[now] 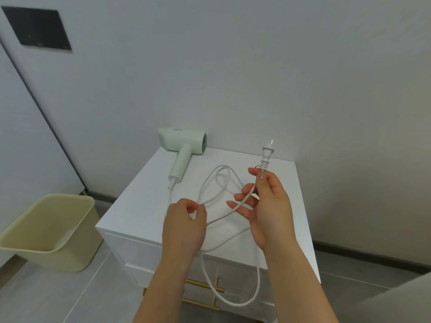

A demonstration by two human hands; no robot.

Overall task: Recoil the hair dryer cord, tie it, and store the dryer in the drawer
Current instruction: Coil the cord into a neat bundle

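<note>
Cabinet top (268,229): hair dryer (184,145) occupies the back-left corner; cord (224,183) loops cross the middle and hang over the front edge. Right edge and back-right corner lie bare.

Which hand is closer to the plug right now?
Right. The right hand pinches the cord just below the plug; the left hand grips the cord further down, well left of the plug.

your pale green hair dryer (182,142) lies on its side at the desk's back; its white cord (233,297) loops loosely, uncoiled, untied.
</note>
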